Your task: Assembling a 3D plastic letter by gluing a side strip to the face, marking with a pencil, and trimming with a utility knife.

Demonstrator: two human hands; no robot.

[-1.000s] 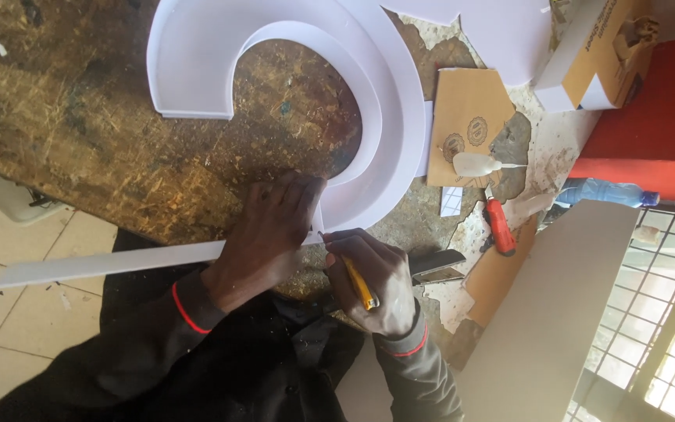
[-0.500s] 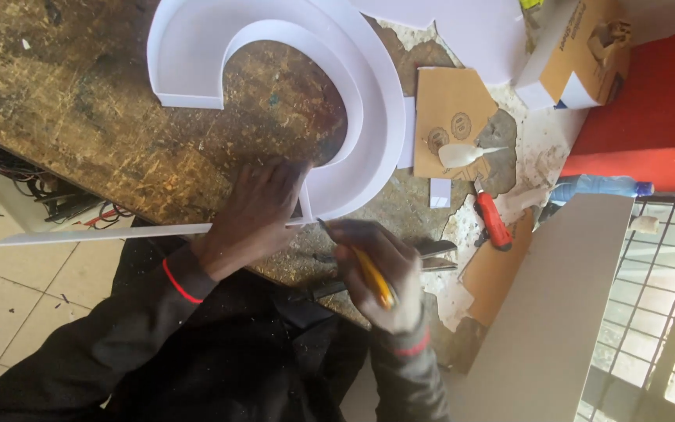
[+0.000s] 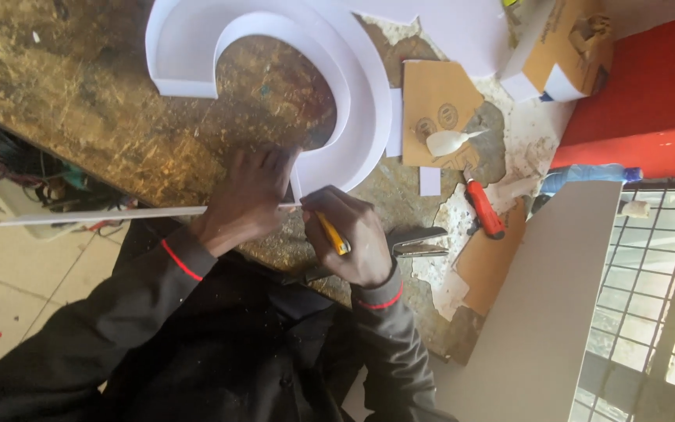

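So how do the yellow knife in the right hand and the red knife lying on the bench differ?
The yellow knife is gripped in the right hand, mostly hidden by the fingers; the red knife lies free with its whole body showing. The yellow one sits at the cut end of the white curved foam piece, close to the left hand; the red one rests apart, beside brown cardboard. Both look like slim utility cutters.

brown-white cardboard box (image 3: 560, 43) at table's far right corner; flat printed cardboard piece (image 3: 437, 105) beside.
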